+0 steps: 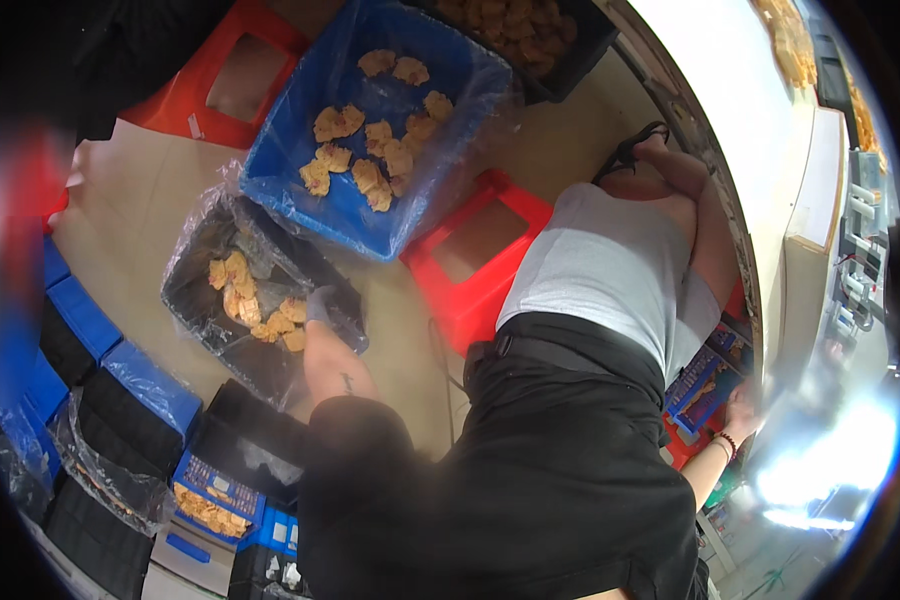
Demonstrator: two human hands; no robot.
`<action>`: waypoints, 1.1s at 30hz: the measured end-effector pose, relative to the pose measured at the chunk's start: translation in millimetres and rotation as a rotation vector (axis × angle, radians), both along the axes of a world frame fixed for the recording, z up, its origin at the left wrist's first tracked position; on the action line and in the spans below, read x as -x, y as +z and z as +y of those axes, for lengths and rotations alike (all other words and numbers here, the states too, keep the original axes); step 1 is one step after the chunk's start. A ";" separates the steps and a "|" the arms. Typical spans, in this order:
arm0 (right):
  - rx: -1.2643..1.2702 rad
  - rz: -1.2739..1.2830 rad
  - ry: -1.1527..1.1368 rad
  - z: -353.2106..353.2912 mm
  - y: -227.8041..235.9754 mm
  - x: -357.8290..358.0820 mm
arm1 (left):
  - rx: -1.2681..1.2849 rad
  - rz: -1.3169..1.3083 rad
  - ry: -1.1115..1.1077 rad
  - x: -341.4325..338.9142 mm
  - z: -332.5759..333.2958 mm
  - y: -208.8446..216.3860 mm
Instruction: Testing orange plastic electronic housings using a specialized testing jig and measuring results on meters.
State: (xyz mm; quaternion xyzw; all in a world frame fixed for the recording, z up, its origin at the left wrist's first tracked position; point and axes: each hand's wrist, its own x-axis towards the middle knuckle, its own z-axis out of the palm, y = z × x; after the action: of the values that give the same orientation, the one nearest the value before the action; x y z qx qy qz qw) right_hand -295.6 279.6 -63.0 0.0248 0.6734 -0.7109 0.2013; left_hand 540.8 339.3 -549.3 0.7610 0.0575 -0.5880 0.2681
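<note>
On the left, my left hand (320, 303) in a grey glove reaches down into a black bin (192, 275) lined with clear plastic. Tan, rough-edged food pieces (238, 290) lie in the bin beside the glove. Its fingers are too small and dark for me to make out a grip. Far to the right, my right hand (741, 412), bare with a red beaded bracelet at the wrist, is at the edge of a white tabletop (785, 215). Its fingers are partly lost against the bright edge.
A blue bin (370, 238) lined with plastic holds several similar pieces, between two red stools (465, 290). Another dark bin (560, 70) with pieces is at the top. Black and blue crates (85, 320) line the lower left. A blue basket (700, 385) sits under the table.
</note>
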 end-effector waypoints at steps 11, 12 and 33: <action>0.061 -0.100 -0.133 -0.9 7.0 36.3 | 0.331 -0.142 0.500 110.8 -106.8 10.6; 0.048 -0.103 -0.133 -7.0 -0.1 31.9 | 0.369 -0.149 0.489 106.5 -111.3 8.4; 0.009 1.424 0.141 -54.7 20.9 -143.7 | 2.310 -1.167 -0.911 297.1 -377.6 551.2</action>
State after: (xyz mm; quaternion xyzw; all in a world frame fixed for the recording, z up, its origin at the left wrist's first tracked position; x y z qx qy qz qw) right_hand -152.0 224.8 -42.1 -0.4898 0.6385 -0.5423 -0.2415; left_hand 243.7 -38.3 2.0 0.1930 -0.8333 0.0664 0.5138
